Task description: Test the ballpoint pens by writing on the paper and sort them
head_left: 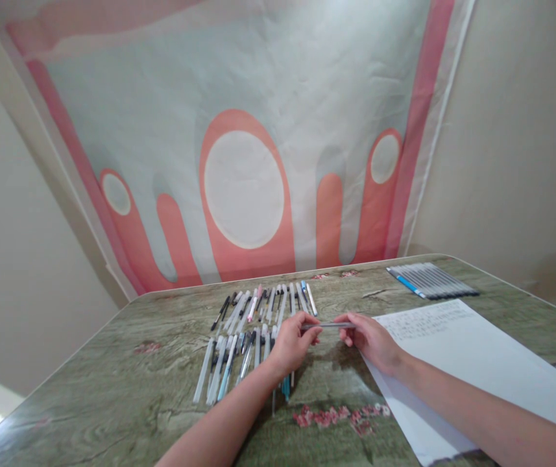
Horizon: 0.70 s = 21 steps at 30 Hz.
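Between my two hands a slim grey pen (329, 325) is held level above the table. My left hand (293, 338) pinches its left end, and my right hand (368, 337) pinches the other end with thumb and fingers. Below and left of my left hand lies a row of pens and clear pen parts (224, 366), partly hidden by my hand and forearm. Farther back is a second row of pens (268, 303), mostly clear or white with a few dark and pink ones. My right forearm crosses over a white paper sheet (457, 370) with handwritten lines near its top.
At the back right, a neat row of clear pens (440, 280) lies side by side, with a blue pen (410, 286) at its left end. The wood-patterned table (151, 395) carries printed pink flowers. A patterned cloth (355, 84) hangs behind the table's far edge.
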Each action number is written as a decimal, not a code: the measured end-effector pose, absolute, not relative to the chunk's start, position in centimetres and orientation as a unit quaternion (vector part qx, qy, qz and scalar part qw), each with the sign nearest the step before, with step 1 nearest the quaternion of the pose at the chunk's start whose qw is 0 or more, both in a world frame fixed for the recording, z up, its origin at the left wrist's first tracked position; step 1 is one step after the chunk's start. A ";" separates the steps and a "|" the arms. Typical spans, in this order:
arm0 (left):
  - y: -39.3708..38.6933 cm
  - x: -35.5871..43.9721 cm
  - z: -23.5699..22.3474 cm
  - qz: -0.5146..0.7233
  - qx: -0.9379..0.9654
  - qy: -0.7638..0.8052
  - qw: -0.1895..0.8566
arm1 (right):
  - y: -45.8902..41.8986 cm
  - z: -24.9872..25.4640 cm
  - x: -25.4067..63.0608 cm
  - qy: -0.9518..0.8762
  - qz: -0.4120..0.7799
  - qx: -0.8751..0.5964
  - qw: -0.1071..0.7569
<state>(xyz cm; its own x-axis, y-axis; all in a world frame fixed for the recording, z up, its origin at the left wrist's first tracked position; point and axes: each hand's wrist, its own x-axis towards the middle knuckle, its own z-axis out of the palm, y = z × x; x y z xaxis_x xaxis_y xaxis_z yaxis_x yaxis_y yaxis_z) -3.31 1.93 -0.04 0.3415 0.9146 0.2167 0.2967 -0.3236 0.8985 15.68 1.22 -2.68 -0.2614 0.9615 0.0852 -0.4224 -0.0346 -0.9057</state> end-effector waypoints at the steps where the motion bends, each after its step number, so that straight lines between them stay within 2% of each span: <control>1: 1.9 -3.3 0.0 0.388 0.716 0.423 0.398 | 1.2 -2.6 15.6 -0.453 0.653 -0.297 0.529; 13: 2.4 -3.6 0.0 0.391 0.714 0.402 0.418 | 0.9 -2.3 15.9 -0.470 0.648 -0.315 0.510; 21: 1.5 -3.6 1.4 0.345 0.759 0.415 0.363 | 0.3 -1.8 15.8 -0.568 0.578 -0.371 0.453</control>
